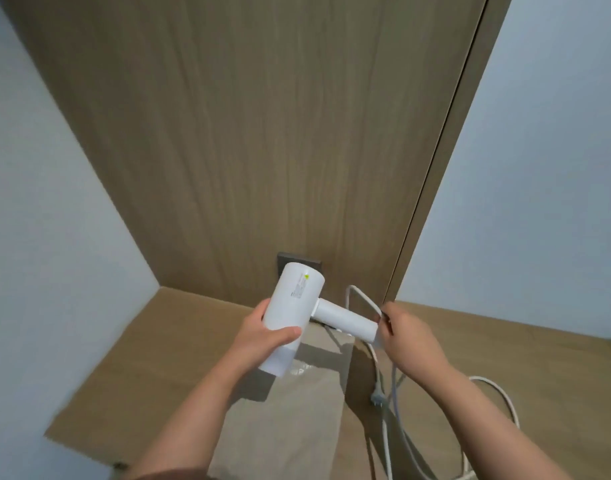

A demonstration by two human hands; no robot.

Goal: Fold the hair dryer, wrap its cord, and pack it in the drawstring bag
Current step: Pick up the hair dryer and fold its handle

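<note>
One white hair dryer [293,317], handle [345,322] unfolded.

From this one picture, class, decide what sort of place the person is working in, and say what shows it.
Probably a home or hotel room: a wood-grain counter between pale walls, a wood back panel with a dark wall plate, and a white hair dryer.

Left hand [262,332] grips white hair dryer [297,306]; right hand [406,336] pinches its cord [366,301].
</note>
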